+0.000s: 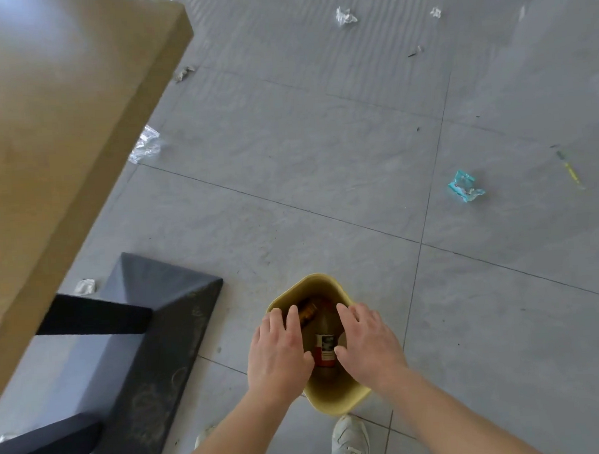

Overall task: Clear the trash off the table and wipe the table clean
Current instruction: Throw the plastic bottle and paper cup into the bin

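A yellow bin (335, 398) stands on the grey floor just in front of my feet. Inside it lie a bottle with a red and white label (326, 347) and a brown ribbed item (308, 311). My left hand (280, 348) lies over the bin's left rim and my right hand (368, 342) over its right rim, thumbs inside, gripping it. The wooden table (54, 137) fills the upper left; the part of its top in view is blurred and bare.
The table's dark base (150, 343) sits left of the bin. Litter lies on the floor: clear plastic (145, 145), crumpled tissues (345, 16) (85, 286), a teal wrapper (465, 186), a yellow stick (570, 170). My white shoe (348, 443) is below the bin.
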`<state>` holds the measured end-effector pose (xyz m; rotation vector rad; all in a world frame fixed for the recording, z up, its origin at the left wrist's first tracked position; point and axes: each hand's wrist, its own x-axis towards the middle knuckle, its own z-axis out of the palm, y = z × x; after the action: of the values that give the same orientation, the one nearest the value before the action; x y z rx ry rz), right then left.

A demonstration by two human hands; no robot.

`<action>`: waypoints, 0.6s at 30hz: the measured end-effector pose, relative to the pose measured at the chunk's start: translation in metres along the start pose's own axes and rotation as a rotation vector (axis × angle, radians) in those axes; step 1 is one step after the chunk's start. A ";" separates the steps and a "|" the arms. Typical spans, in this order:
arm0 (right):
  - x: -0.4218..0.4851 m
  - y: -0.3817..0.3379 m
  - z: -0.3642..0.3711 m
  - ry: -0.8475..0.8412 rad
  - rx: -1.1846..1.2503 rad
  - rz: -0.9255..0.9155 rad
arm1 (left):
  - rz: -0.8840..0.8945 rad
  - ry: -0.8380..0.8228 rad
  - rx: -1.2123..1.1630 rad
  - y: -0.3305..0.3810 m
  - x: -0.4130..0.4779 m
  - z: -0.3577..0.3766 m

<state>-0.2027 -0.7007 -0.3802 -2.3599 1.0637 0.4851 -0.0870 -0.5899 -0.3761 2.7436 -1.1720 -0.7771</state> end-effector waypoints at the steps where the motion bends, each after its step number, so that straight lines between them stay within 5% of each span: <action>1: -0.008 -0.007 -0.014 0.016 -0.007 -0.013 | 0.009 0.009 0.002 0.001 -0.009 -0.014; 18: -0.148 -0.129 -0.212 0.238 -0.046 -0.271 | 0.078 0.286 0.135 0.003 -0.165 -0.235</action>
<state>-0.1730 -0.6626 -0.0950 -2.5996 0.8176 0.1338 -0.0749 -0.5107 -0.1008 2.7721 -1.3000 -0.2926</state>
